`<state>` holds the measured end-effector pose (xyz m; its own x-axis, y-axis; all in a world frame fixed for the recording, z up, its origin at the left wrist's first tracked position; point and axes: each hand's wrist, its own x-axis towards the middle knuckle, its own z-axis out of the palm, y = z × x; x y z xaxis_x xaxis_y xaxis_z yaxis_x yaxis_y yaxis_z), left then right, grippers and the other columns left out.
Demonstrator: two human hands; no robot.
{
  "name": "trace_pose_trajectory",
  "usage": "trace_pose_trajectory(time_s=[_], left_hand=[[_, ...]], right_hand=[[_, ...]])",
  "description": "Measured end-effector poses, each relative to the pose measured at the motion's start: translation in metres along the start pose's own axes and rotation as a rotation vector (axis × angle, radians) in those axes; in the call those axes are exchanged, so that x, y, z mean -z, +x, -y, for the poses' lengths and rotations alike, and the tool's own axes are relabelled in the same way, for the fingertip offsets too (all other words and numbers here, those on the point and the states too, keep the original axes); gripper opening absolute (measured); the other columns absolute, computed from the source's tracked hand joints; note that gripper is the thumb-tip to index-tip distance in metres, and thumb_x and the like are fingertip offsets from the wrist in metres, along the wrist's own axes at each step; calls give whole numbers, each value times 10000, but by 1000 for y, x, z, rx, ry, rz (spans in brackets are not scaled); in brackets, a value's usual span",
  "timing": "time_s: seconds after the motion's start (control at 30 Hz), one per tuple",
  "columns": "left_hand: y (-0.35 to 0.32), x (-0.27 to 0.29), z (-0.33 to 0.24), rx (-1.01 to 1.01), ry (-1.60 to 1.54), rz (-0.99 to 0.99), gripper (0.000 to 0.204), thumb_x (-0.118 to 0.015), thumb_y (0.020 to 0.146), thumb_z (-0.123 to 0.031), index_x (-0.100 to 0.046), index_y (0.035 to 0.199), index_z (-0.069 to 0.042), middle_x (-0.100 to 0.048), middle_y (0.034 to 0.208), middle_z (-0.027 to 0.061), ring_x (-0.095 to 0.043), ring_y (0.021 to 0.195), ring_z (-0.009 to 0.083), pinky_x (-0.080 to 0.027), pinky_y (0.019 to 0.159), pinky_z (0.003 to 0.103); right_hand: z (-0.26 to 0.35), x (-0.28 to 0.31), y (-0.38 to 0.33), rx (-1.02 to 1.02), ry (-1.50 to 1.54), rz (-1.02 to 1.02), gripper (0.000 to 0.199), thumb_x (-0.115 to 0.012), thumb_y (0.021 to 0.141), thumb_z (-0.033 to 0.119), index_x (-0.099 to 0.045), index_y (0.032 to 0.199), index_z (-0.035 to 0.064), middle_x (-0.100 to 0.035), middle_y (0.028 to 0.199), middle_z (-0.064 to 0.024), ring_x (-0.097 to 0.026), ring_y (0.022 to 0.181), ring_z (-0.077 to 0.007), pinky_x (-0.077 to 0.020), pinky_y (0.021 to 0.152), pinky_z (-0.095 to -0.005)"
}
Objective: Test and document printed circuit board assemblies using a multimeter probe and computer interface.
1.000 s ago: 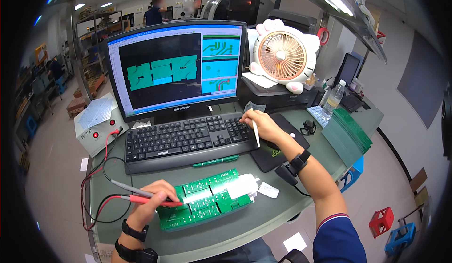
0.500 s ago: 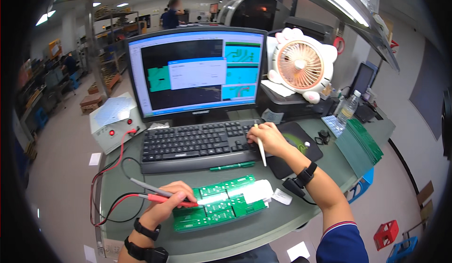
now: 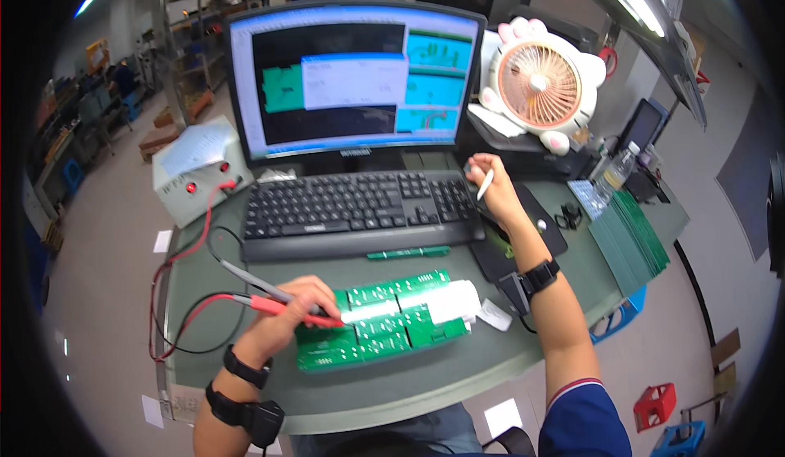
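Observation:
My left hand is closed around a red test probe and a grey test probe, their tips over the left part of a green circuit board panel. A bright glare lies across the panel's middle, and a white piece rests on its right end. Beside the far right corner of the black keyboard, my right hand is closed on a white pen-like stick. Whether its fingers touch a key is hard to see. A green pen lies between keyboard and panel.
Behind the keyboard stands a monitor with a dialog window. A white box with red lamps, wired to the probes, stands left. To the right are a mouse pad, a fan, a bottle and stacked green boards.
My right hand has shifted from the keyboard's right keys to beside its far corner, and the white stick has turned. My left hand stays at the panel. The whole view has tilted downward.

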<state>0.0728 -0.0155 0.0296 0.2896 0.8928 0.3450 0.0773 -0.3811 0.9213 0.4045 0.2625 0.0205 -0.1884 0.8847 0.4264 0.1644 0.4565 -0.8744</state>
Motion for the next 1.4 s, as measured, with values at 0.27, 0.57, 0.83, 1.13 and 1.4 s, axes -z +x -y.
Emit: trace_pose_trajectory(time_s=[0.27,0.57,0.83,1.13,1.4], left_hand=[[-1,-1,-5,41,49,-48,535,-405,986,-422,-679,791,-6,-613,835,112,-574,794,200,-457,741,322],[-3,-3,1,-1,-2,-104,555,-373,961,-424,-634,742,13,-559,793,97,-535,707,162,-435,662,282],[-8,-3,-2,117,6,-114,456,-403,906,-354,-651,756,-2,-587,808,94,-534,733,162,-410,649,288],[-3,-3,-5,127,31,-90,460,-417,904,-357,-659,761,7,-594,805,100,-541,752,169,-423,674,292],[-5,0,-9,120,29,-81,445,-424,910,-349,-662,777,4,-600,809,99,-543,759,173,-433,694,295]], right_hand=[[20,-10,-21,-212,202,-124,301,-544,970,224,-468,1226,86,-598,1230,-94,-588,1082,-161,-448,884,-309],[15,3,-23,-1,77,-108,199,-474,999,168,-517,1117,14,-663,990,-119,-637,852,-146,-497,725,-254],[60,-13,-30,145,-365,320,186,-509,968,197,-560,967,18,-707,819,-120,-685,839,-244,-499,747,-342],[41,-18,-23,447,-722,354,131,-524,940,219,-567,907,100,-682,762,-31,-627,844,-237,-416,802,-378],[34,-14,-8,264,-819,299,185,-492,952,282,-567,895,122,-678,740,-17,-632,811,-237,-363,779,-402]])
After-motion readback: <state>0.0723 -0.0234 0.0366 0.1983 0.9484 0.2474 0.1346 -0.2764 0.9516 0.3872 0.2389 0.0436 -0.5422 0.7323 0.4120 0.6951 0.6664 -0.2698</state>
